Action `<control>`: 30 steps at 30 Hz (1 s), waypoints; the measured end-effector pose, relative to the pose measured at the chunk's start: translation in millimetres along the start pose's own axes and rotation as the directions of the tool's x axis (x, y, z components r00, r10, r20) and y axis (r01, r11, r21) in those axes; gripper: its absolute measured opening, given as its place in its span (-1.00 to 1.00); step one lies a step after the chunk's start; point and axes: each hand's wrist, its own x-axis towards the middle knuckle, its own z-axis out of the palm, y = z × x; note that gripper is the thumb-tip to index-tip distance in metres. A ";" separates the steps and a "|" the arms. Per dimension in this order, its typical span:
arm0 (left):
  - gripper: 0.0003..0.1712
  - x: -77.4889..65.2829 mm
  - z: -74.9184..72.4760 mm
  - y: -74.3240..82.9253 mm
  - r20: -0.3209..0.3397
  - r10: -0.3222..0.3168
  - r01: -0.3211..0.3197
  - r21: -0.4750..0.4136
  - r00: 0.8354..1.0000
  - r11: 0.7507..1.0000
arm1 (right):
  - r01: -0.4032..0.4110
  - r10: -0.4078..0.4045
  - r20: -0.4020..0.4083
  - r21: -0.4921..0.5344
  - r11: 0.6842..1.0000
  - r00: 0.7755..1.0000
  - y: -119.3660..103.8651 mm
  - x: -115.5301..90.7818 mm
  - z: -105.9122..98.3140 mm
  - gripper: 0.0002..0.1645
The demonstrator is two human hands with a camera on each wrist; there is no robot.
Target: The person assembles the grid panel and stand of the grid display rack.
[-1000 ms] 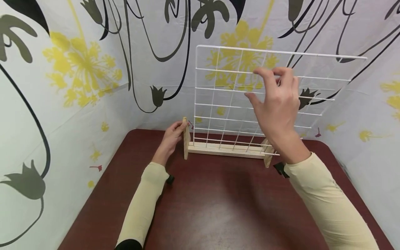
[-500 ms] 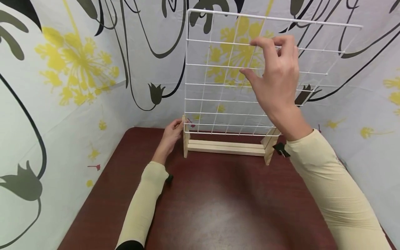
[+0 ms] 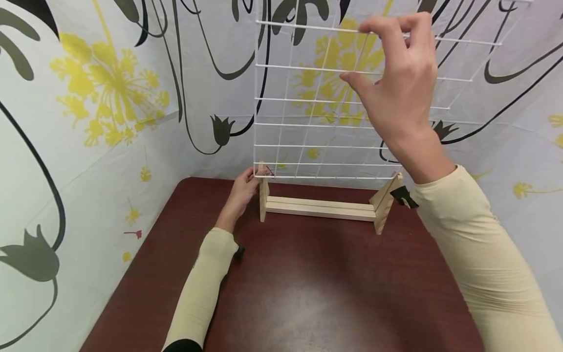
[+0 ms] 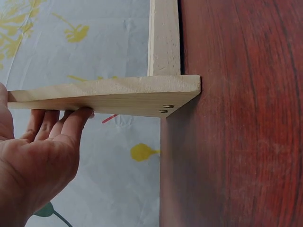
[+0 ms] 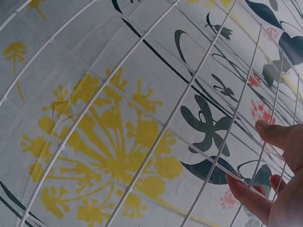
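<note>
My right hand (image 3: 406, 93) grips a white wire grid panel (image 3: 308, 177) at its upper part. Thumb and fingers close on the wires in the right wrist view, where more of the grid (image 5: 165, 127) shows. The grid is raised above a pale wooden stand (image 3: 321, 209), its bottom wire level with the tops of the stand's side pieces. At the stand's left end, my left hand (image 3: 243, 193) holds the top of the upright side board. In the left wrist view the fingers lie against this board (image 4: 123, 99); the thumb is partly out of frame.
The stand rests on a dark red-brown table (image 3: 281, 283) near its back edge. Behind and beside it hangs a white cloth (image 3: 145, 195) with yellow and grey flower prints. Two screw heads (image 4: 165, 109) show low on the side board.
My right hand has lifted the grid upward, from down at the crossbar to above it; its top edge is now mostly out of the head view. The left hand has stayed on the stand.
</note>
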 end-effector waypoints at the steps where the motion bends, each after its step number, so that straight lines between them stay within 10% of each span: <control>1: -0.46 -0.2 0.3 0.6 -0.001 0.001 -0.001 0.011 1.000 1.000 | 0.003 -0.003 -0.004 0.003 1.000 1.000 0.7 2.2 -0.1 -0.39; 30: -0.37 -5.8 -1.9 0.1 0.051 0.043 -0.045 0.040 0.998 0.998 | -0.084 0.083 -0.012 -0.095 0.992 0.996 15.5 -4.1 24.2 -0.38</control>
